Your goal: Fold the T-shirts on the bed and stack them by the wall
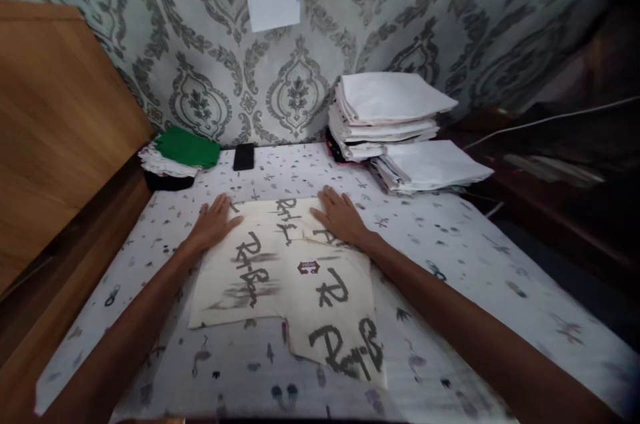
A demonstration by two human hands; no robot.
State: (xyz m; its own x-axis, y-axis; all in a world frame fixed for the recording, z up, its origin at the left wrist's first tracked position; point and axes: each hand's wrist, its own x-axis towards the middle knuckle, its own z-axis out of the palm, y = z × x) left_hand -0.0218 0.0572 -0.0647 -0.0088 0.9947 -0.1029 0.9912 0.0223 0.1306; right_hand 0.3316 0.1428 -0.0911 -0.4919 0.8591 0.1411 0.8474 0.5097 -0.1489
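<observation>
A pair of cream shorts (295, 297) with black script lettering and a small brown patch lies spread on the white patterned sheet (240, 377). Its two legs point towards me. My left hand (214, 224) lies flat at the far left corner of the cloth, fingers apart. At the opposite far corner, my right hand (343, 216) rests palm down with its fingers stretched out. Neither hand grips the fabric; both only touch its upper edge. Some lettering beside the right hand is partly covered by it.
Back left is a small pile of folded clothes with a green cloth (187, 146) on top, next to a black phone (244, 157). Two white folded stacks, a tall one (395, 97) and a lower one (435, 163), stand back right. A wooden panel (60, 124) borders the left.
</observation>
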